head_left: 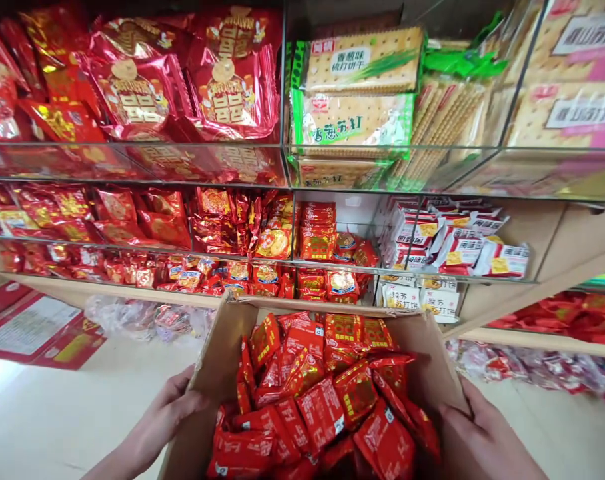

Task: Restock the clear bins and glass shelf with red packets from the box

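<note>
An open cardboard box (210, 353) full of small red packets (322, 407) with gold print fills the lower middle. At its left wall is my left hand (175, 407), thumb over the rim and the other fingers mostly hidden outside. My right hand (475, 420) grips the right wall the same way. The far edge of the box is close to the front of the lower shelf, below a section with stacked red packets (317, 233) and white-and-red packets (460, 250).
The upper shelf holds large red packs (137, 97) and green-edged cracker packs (355, 120). Small red packets (115, 207) line the lower shelf. A red carton (32, 327) and clear plastic bags (157, 320) lie on the floor at left; more bags (542, 367) at right.
</note>
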The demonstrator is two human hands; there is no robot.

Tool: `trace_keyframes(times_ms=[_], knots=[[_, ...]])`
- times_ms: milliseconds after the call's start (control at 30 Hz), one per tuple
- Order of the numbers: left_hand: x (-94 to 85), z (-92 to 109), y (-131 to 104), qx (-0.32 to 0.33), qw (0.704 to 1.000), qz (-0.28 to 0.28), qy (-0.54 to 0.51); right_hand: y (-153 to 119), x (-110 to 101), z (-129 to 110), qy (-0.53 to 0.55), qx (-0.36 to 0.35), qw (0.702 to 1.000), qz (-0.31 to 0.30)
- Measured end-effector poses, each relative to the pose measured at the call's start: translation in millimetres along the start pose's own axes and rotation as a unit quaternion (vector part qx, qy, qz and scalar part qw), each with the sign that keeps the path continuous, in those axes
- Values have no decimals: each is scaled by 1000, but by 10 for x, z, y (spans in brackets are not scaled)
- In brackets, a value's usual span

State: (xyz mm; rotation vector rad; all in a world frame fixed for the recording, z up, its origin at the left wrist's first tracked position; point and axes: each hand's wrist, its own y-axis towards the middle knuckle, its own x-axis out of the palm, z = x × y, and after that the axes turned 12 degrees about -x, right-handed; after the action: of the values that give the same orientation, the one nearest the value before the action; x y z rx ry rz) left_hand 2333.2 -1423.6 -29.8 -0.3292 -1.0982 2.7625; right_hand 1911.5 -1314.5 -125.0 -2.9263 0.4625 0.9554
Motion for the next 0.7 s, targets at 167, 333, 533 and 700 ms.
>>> trace_keyframes(times_ms=[167,333,533,700], knots=[[59,-71,-56,13,999,30,40,-146,42,56,-17,29,999,6],[-1,-30,125,74,977,101,175,-49,157,42,-6,13,1000,-10],[4,59,360,120,977,66,163,107,179,-67,67,-9,998,12],[-37,10,424,141,977,55,151,51,167,-104,86,4,996,18]])
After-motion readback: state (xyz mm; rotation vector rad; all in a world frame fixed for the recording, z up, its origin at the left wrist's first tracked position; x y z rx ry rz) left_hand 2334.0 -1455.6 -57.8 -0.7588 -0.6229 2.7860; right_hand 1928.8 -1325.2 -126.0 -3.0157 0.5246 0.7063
